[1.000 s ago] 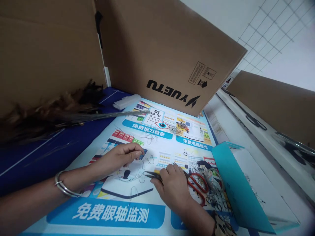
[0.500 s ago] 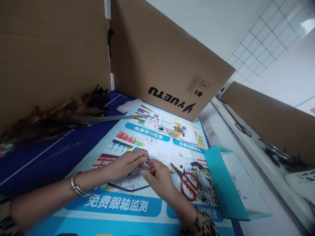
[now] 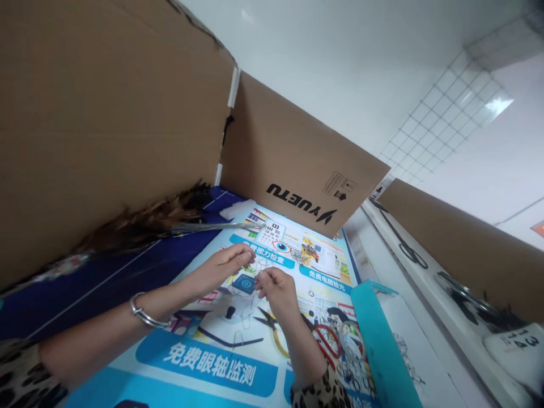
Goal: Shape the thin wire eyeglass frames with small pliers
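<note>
Both my left hand (image 3: 232,262) and my right hand (image 3: 278,290) are over the printed sheet (image 3: 119,382), close together but apart. On the left, my fingers are curled in, with the thumb pressed to them; on the right, my thumb and bent forefinger meet in a pinch. Something thin may sit at those tips, but it is too small for me to tell. The wire loops (image 3: 245,320) lie loose on the sheet, just below and to the left of my right hand. A yellow-handled tool (image 3: 269,322) lies partly hidden by my right wrist, its dark tips spread and pointing left. Beyond that wrist are the red scissors (image 3: 325,344), and next to them a clear ring (image 3: 361,340) and a heap of small dark bits (image 3: 352,378), all beside the teal box (image 3: 382,345). I wear a silvery bangle (image 3: 144,314) on my left wrist and spotted sleeves (image 3: 321,392). To my left, feathers (image 3: 140,226) lie on the dark blue cloth (image 3: 97,289), thin stems (image 3: 216,226) reaching from them onto the sheet. Behind it all stands the lettered cardboard (image 3: 293,150).
</note>
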The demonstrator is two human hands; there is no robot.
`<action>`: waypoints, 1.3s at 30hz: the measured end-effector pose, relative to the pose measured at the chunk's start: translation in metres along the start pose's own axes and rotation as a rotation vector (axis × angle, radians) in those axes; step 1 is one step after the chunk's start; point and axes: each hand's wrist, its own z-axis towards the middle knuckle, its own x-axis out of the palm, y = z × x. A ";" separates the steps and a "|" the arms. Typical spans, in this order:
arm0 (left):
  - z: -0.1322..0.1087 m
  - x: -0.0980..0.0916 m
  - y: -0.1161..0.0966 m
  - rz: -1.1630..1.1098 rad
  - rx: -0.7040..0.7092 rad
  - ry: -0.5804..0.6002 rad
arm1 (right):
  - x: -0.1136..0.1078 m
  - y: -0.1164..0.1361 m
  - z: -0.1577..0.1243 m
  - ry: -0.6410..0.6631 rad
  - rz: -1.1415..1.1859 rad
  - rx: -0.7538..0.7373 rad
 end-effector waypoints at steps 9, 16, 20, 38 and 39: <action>0.005 -0.002 -0.004 -0.127 -0.066 -0.177 | -0.020 0.021 0.031 0.055 0.099 -0.077; 0.007 0.000 -0.003 -0.109 -0.182 -0.104 | -0.020 0.025 0.047 -0.070 0.250 -0.100; 0.008 0.000 0.003 -0.028 -0.207 -0.095 | -0.021 0.022 0.052 -0.121 0.307 -0.098; 0.038 0.004 -0.062 0.957 0.239 -0.328 | -0.057 0.035 0.047 0.121 0.126 -0.196; 0.038 0.010 -0.063 0.964 0.249 -0.335 | -0.062 0.038 0.045 0.136 0.133 -0.168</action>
